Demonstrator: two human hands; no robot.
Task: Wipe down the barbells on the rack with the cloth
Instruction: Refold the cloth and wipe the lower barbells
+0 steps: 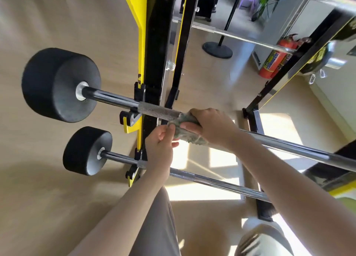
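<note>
Shiny steel upper barbell (119,99) rested on a black and yellow hook (133,119) of the tall black and yellow metal rack (156,43). It had a big round black weight (57,84) on its left end, out past the rack. The bar ran from there down to the right, over the pale wooden floor (38,198).

The crumpled green cloth (179,131) was wrapped round this bar, just to the right of the rack post and right beside the rough grey part of the bar. The right hand (212,126) was curled tight over the cloth and the bar, gripping both from on top. The left hand (159,151) was just below it. Its fingers were bent, and its thumb and fingertips pinched the loose edge of the cloth.

A shiny steel lower barbell (212,180) lay on the rack under the first one. It had a smaller-looking round black weight (86,150) on its left end. The left wrist hid part of this bar.

Higher up, a third silver bar (231,33) lay across the rack. A red fire extinguisher (273,61) stood by the white wall on the far side of the rack. A round black stand base (217,49) sat on the floor near it. Bright squares of sunlight (204,194) lay on the floor under the bars. A grey trouser leg (154,226) showed at the bottom.
</note>
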